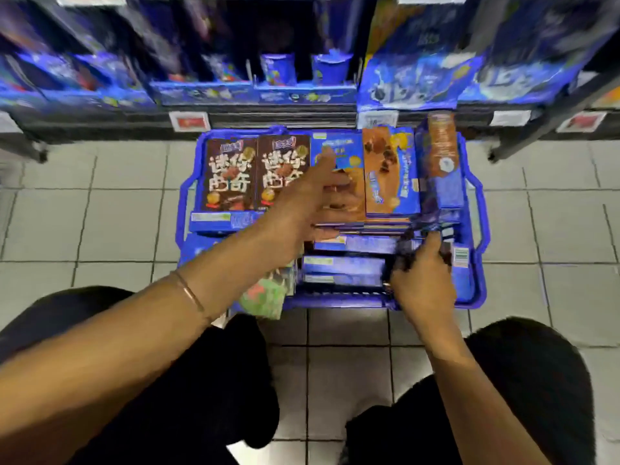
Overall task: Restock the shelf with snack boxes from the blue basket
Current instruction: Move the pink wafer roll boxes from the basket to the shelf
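Observation:
The blue basket (478, 229) stands on the tiled floor in front of the shelf (268, 120), packed with several snack boxes. Two dark brown boxes (256, 172) lie at its back left, a blue box (339, 149) and a brown-and-blue box (391, 169) beside them. My left hand (315, 196) reaches over the basket's middle with fingers stretched out, above the blue box; touch cannot be told. My right hand (424, 280) is at the basket's front right, fingers curled round a dark blurred box (422, 231).
The low shelf holds blue snack boxes and two blue cups (302, 67) behind a blue front rail, with price tags (189, 121) along its edge. A green packet (268, 293) sits at the basket's front left. My knees in black fill the bottom corners.

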Action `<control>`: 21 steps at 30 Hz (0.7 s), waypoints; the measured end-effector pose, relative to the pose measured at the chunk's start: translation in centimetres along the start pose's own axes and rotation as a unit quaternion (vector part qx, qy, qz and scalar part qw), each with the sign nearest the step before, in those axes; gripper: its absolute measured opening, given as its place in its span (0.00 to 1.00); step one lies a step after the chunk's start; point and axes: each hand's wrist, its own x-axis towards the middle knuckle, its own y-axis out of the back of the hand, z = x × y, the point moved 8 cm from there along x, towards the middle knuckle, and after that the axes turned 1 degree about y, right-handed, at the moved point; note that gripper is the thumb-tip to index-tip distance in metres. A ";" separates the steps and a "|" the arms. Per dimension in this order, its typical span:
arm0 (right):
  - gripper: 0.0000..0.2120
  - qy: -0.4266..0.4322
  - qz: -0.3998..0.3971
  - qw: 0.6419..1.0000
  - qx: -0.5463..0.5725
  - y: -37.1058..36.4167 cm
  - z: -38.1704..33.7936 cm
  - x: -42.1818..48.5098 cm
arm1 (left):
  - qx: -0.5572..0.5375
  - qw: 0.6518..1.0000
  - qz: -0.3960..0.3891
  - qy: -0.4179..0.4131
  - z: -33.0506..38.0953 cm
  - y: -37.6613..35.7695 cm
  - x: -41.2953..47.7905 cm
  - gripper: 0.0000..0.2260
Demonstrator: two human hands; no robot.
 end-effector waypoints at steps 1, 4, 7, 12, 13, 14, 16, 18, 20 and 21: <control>0.24 0.005 0.002 1.000 0.003 0.0 0.2 0.2 | 0.006 1.000 0.000 -0.005 0.1 -0.2 0.2 0.27; 0.25 0.037 -0.017 0.999 0.013 0.4 0.3 0.1 | 0.006 1.000 0.008 -0.019 -0.3 -0.9 0.2 0.28; 0.27 0.049 -0.016 0.998 0.044 2.6 -0.4 -0.4 | 0.009 1.000 0.001 -0.024 -0.4 -1.6 -0.6 0.28; 0.19 0.067 0.031 0.986 0.151 9.0 -0.1 -0.8 | 0.033 0.999 0.011 -0.040 0.3 -2.2 -1.8 0.25; 0.17 0.062 0.036 0.976 0.205 10.1 0.2 -0.8 | 0.037 0.998 0.014 -0.047 0.6 -2.4 -2.0 0.25; 0.16 0.057 0.036 0.961 0.268 11.0 0.4 -0.6 | 0.039 0.998 0.017 -0.055 1.0 -2.6 -2.1 0.24; 0.18 0.040 0.015 0.924 0.379 11.9 0.6 -0.2 | 0.045 0.996 0.024 -0.074 1.7 -3.1 -2.5 0.22; 0.20 0.018 -0.015 0.883 0.469 11.8 0.6 0.1 | 0.061 0.994 0.032 -0.085 1.7 -3.5 -2.8 0.21; 0.19 0.003 -0.049 0.829 0.557 11.5 0.1 0.2 | 0.072 0.993 0.025 -0.087 1.3 -3.8 -2.9 0.22; 0.17 0.000 -0.069 0.810 0.582 11.3 -0.3 0.1 | 0.074 0.993 0.020 -0.088 1.0 -3.8 -3.0 0.22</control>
